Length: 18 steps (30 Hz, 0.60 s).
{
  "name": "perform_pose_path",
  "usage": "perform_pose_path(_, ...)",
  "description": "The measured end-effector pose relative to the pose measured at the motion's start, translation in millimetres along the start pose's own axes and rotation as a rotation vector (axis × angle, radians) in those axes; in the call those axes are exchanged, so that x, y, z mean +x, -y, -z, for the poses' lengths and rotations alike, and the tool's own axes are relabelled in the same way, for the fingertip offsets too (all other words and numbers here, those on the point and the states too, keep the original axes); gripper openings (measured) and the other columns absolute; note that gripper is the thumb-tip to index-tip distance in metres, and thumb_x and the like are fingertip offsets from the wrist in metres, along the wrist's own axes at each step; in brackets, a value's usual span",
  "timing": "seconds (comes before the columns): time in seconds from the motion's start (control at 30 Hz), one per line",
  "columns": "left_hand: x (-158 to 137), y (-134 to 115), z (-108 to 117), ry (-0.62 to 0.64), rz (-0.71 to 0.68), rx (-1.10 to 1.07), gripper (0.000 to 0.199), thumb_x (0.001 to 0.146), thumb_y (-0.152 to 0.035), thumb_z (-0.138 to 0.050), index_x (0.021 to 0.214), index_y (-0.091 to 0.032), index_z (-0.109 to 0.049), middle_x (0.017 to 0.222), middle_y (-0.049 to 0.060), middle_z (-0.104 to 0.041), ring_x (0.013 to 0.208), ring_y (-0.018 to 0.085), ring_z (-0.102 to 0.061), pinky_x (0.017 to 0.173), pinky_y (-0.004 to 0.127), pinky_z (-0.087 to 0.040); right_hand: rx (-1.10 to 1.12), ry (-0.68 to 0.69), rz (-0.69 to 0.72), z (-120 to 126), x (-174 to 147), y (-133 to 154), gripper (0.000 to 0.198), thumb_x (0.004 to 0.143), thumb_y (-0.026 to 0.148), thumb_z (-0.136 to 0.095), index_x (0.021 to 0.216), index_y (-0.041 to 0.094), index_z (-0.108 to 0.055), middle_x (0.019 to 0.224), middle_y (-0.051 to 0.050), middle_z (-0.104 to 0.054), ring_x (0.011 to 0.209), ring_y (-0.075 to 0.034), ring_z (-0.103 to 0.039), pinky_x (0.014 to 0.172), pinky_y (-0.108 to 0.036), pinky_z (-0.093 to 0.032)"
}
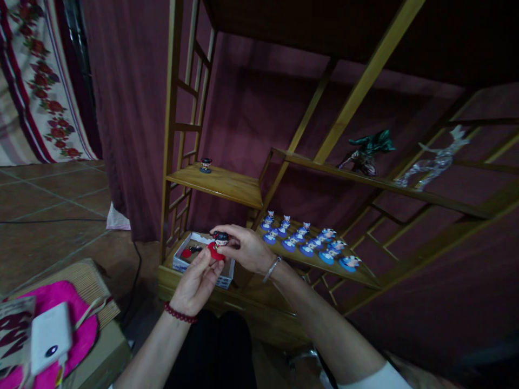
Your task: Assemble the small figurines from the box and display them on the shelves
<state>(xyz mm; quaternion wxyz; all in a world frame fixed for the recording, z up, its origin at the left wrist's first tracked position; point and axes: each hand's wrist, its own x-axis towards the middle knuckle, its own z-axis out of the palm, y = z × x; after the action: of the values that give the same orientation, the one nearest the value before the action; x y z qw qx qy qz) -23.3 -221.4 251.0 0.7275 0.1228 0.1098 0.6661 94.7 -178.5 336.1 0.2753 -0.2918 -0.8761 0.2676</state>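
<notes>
Between my two hands is a small doll figurine [220, 241] with black hair and a round red base. The fingers of my left hand [198, 278] pinch the base from below. My right hand [247, 248] grips the figurine near its head and side. Behind and below the hands sits an open white box [182, 266], where another red base and some dark pieces lie; my hands hide part of it. A similar dark-haired figurine [205, 166] on a dark base stands on the small wooden shelf [227, 185] above the box.
Several blue and purple figurines [311, 246] stand in rows on a lower shelf at the right. Higher up are a green sculpture [368, 151] and a clear deer figure [436, 162]. A white power bank [51, 337] lies on pink cloth [87, 324] at the left.
</notes>
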Motion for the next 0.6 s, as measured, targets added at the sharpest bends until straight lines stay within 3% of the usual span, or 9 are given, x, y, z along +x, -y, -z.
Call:
perform_pose_path(0.23, -1, -6, -5, -0.03, -0.006, -0.01, 0.011, 0.078, -0.011, -0.051, 0.083, -0.01, -0.062, 0.083, 0.007, -0.065, 0.072, 0.011, -0.062, 0.071, 0.022, -0.051, 0.012, -0.012, -0.001, -1, 2, 4, 0.045, 0.073, 0.019, -0.055, 0.117, 0.025, -0.047, 0.098, -0.003, -0.054, 0.063, -0.007, -0.054, 0.062, -0.022, -0.047)
perform_pose_path(0.47, 1, -11, -11, -0.069, 0.0, -0.029, 0.015, 0.082, -0.011, -0.046, 0.079, -0.01, -0.061, 0.076, 0.006, -0.065, 0.068, 0.01, -0.061, 0.069, 0.022, -0.052, 0.172, -0.039, -0.085, -4, 5, -1, 0.058, 0.07, 0.021, -0.059, 0.124, 0.025, -0.039, 0.084, 0.0, -0.056, 0.073, -0.01, -0.055, 0.066, -0.023, -0.047)
perform_pose_path(0.6, 2, -13, -11, -0.055, 0.006, 0.008, 0.013, 0.081, -0.013, -0.048, 0.083, -0.01, -0.061, 0.079, 0.008, -0.065, 0.072, 0.012, -0.062, 0.069, 0.023, -0.052, 0.256, -0.056, -0.116, -4, 5, -5, 0.061, 0.069, 0.025, -0.061, 0.125, 0.026, -0.036, 0.092, -0.001, -0.055, 0.075, -0.011, -0.055, 0.063, -0.022, -0.048)
